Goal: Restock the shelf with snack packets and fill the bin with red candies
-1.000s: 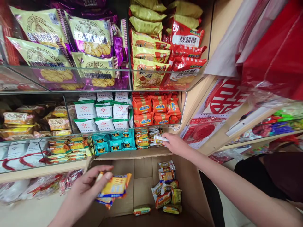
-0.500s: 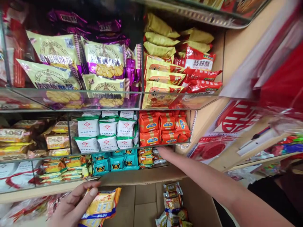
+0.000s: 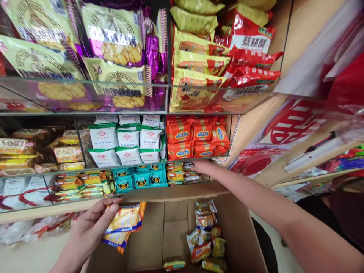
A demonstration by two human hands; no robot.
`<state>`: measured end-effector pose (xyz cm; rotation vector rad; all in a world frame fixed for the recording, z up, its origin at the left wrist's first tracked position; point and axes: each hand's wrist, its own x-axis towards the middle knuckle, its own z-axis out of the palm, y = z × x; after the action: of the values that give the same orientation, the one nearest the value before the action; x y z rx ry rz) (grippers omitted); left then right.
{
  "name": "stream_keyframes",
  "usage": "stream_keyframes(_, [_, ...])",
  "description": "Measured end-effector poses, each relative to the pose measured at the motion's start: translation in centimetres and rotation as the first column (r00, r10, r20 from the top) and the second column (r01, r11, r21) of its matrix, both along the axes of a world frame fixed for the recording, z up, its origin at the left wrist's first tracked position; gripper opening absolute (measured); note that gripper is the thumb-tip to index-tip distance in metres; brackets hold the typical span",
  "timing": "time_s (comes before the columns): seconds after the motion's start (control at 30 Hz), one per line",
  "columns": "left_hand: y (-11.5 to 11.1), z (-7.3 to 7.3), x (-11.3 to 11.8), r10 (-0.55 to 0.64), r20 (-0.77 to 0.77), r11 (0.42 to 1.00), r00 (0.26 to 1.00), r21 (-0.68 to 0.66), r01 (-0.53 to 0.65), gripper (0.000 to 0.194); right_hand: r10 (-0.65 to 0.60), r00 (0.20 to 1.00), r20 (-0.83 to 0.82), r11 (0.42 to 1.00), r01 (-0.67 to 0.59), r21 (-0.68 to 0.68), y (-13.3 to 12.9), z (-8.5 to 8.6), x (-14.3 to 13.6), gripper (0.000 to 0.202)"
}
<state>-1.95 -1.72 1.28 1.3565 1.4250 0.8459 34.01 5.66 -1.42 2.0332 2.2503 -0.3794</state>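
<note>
My left hand (image 3: pixel 95 223) pinches two yellow-and-blue snack packets (image 3: pixel 127 218) between thumb and fingers, over the left side of an open cardboard box (image 3: pixel 148 239). My right arm reaches across to the lowest shelf, where my right hand (image 3: pixel 201 167) is at the small silver-brown packets (image 3: pixel 191 176), under the red packets (image 3: pixel 203 132). Its fingers are hidden inside the compartment. Beside them on the left are small orange-yellow packets (image 3: pixel 175 176). Several mixed packets (image 3: pixel 201 251) lie in the box on its right side.
Teal packets (image 3: pixel 141 179) and white-green packets (image 3: pixel 127 138) fill nearby compartments. A glass ledge (image 3: pixel 113 104) runs above them, with bigger biscuit bags (image 3: pixel 113 36) behind it. Red-and-white hanging packages (image 3: pixel 287 129) line the wooden panel at right.
The view has shifted, so the shelves appear higher and more of the box shows. My left hand still holds the packets, and my right hand remains in the lowest shelf compartment.
</note>
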Motion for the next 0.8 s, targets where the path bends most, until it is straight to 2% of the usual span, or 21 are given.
stream_keyframes(0.1, [-0.2, 0.1, 0.3, 0.041, 0.019, 0.999, 0.999, 0.026, -0.041, 0.053, 0.061, 0.998, -0.025, 0.998, -0.061, -0.014, -3.5, 1.8, 0.5, 0.027])
stream_keyframes(0.17, [-0.4, 0.0, 0.5, 0.053, 0.057, 0.998, 0.997, 0.014, -0.054, 0.054, 0.151, 0.987, -0.057, 0.983, -0.144, 0.113, -7.2, 3.5, 0.2, 0.022])
stream_keyframes(0.23, [-0.6, -0.2, 0.8, 0.052, 0.073, 0.998, 0.996, 0.014, -0.053, 0.052, 0.259, 0.963, -0.081, 0.932, -0.226, 0.284, -11.4, 4.8, -0.6, 0.022])
stream_keyframes(0.3, [-0.9, -0.3, 1.1, 0.053, 0.064, 0.998, 0.997, 0.04, -0.056, 0.05, 0.349, 0.93, -0.115, 0.892, -0.292, 0.345, -15.3, 4.7, -1.8, 0.024])
stream_keyframes(0.37, [-1.3, -0.3, 1.5, 0.048, 0.033, 0.995, 0.998, 0.086, -0.05, 0.048, 0.415, 0.898, -0.148, 0.89, -0.367, 0.272, -18.1, 2.5, -2.9, 0.024])
stream_keyframes(0.43, [-1.6, -0.3, 1.9, 0.017, -0.004, 0.993, 1.0, 0.116, -0.017, 0.047, 0.438, 0.889, -0.131, 0.898, -0.424, 0.12, -19.3, -1.5, -3.9, 0.021])
stream_keyframes(0.5, [-1.9, -0.3, 2.2, -0.028, -0.058, 0.991, 0.998, 0.131, 0.035, 0.046, 0.419, 0.908, -0.034, 0.907, -0.42, -0.025, -19.1, -6.1, -4.7, 0.014])
stream_keyframes(0.57, [-2.0, -0.3, 2.2, -0.077, -0.143, 0.982, 0.987, 0.163, 0.1, 0.045, 0.414, 0.91, 0.042, 0.909, -0.41, -0.073, -18.3, -10.1, -5.5, 0.011])
stream_keyframes(0.6, [-2.1, -0.3, 2.1, -0.094, -0.195, 0.973, 0.976, 0.19, 0.131, 0.043, 0.406, 0.912, 0.063, 0.913, -0.401, -0.078, -17.9, -11.5, -5.8, 0.009])
stream_keyframes(0.63, [-2.2, -0.3, 2.0, -0.108, -0.248, 0.964, 0.963, 0.211, 0.162, 0.042, 0.399, 0.914, 0.076, 0.916, -0.394, -0.073, -17.5, -12.5, -6.1, 0.008])
stream_keyframes(0.7, [-2.4, -0.3, 1.8, -0.118, -0.333, 0.953, 0.935, 0.228, 0.201, 0.04, 0.392, 0.917, 0.077, 0.92, -0.388, -0.063, -17.0, -13.4, -6.5, 0.005])
stream_keyframes(0.8, [-3.3, -0.8, 2.1, -0.171, -0.346, 0.957, 0.923, 0.166, 0.239, 0.038, 0.405, 0.913, 0.046, 0.914, -0.403, -0.037, -16.9, -12.3, -6.7, 0.014])
